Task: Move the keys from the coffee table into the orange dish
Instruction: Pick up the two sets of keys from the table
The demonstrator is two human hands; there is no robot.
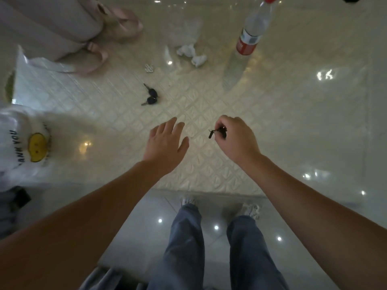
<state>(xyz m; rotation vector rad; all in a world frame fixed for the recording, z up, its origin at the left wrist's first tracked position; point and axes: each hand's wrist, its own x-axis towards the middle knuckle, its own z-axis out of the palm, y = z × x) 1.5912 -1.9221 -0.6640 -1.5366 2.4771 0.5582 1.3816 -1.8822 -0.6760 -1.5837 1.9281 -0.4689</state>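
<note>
Black keys (217, 131) hang pinched between the thumb and fingertips of my right hand (234, 137), held clear above the coffee table (293, 114) so they can travel. My left hand (165, 143) hovers with fingers spread, holding nothing, nearest a second key pair (151, 95) lying flat on the tabletop. No orange dish is in view.

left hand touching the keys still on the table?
Apart. In the head view the open left hand hovers nearer the camera, with bare tabletop plainly visible between its fingertips and the keys.
</note>
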